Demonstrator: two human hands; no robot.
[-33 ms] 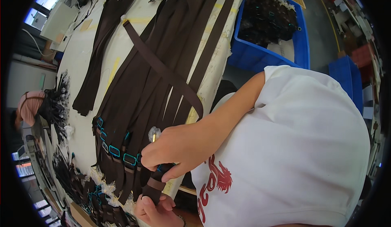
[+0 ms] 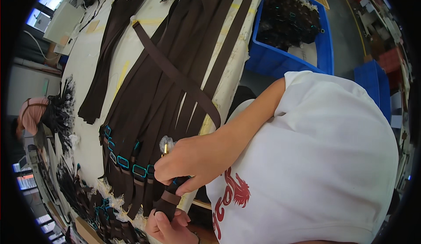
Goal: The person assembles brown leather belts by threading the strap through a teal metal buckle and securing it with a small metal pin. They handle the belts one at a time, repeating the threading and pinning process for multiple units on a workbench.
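A dark brown webbing strap [image 2: 165, 208] runs between my two hands at the table's near edge. My left hand [image 2: 169, 228] is closed on the strap's folded end, thumb on top. Above it, my right hand [image 2: 190, 160] grips the same strap, its fingers curled over a buckle that is mostly hidden; a bit of blue edge shows. A narrow brown keeper loop [image 2: 170, 198] crosses the strap between the hands. Beside my right knuckles sits a gold metal fitting [image 2: 165, 149] in clear plastic. Several blue-edged rectangular buckles [image 2: 139, 171] lie in a row on neighbouring straps.
Long brown straps [image 2: 175, 47] cover the pale table [image 2: 94, 55], one looping across with a gold end. More straps with plastic-wrapped fittings [image 2: 116, 204] lie at lower left. A blue crate [image 2: 285, 62] holds a dark pile. Another person [image 2: 35, 114] bends over at far left.
My right hand has shifted very slightly right, and a little more of the gold fitting shows. Both hands keep their hold on the strap.
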